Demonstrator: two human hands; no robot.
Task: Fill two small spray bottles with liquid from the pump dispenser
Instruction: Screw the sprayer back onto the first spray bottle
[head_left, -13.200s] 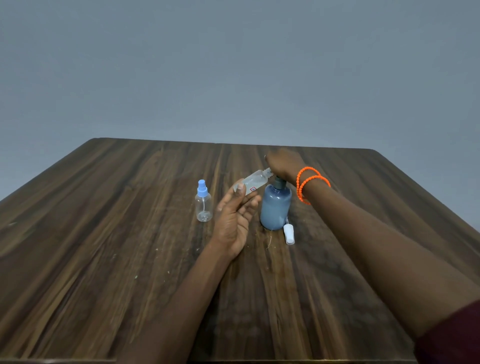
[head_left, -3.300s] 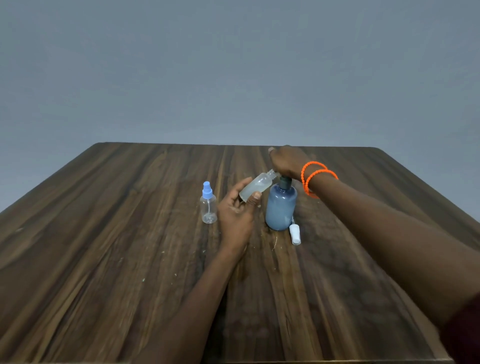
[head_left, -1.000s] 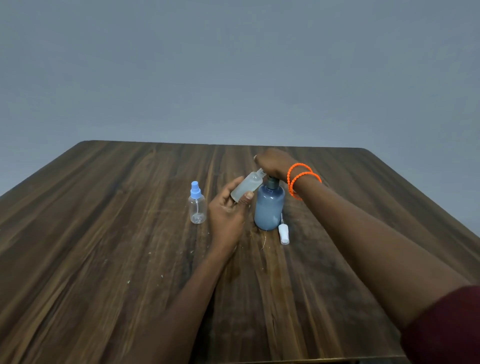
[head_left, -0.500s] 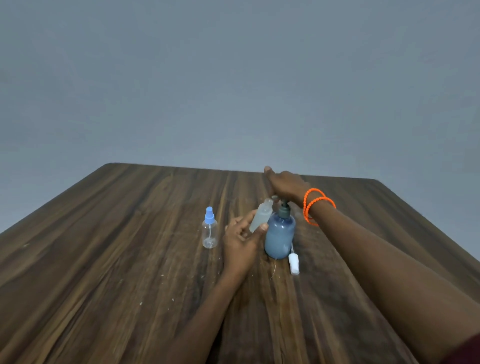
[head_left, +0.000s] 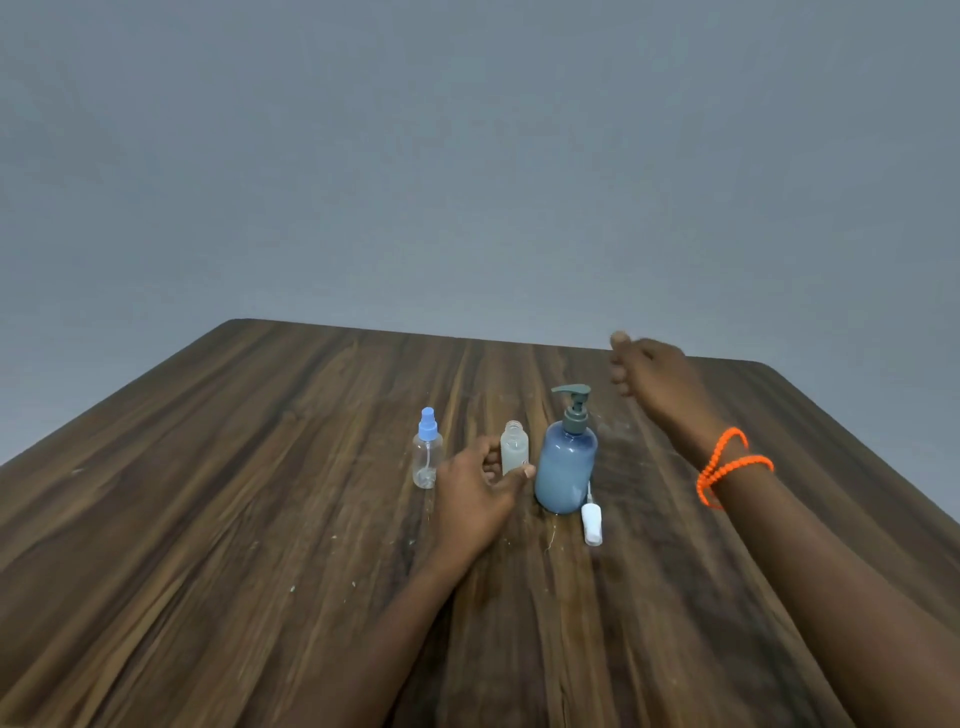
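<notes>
The uncapped spray bottle (head_left: 514, 453), cloudy with liquid, is standing upright in the left hand (head_left: 475, 499)'s curled grip, its white sprayer cap (head_left: 591, 524) lying just right, past the pump dispenser (head_left: 566, 462), while the blue-capped bottle (head_left: 427, 449) just left is waiting unfilled and the right hand (head_left: 657, 379) is hovering loosely open beyond

My one camera sits on my head, facing forward and slightly down over the wooden table (head_left: 260, 519), close enough to catch my forearms.
</notes>
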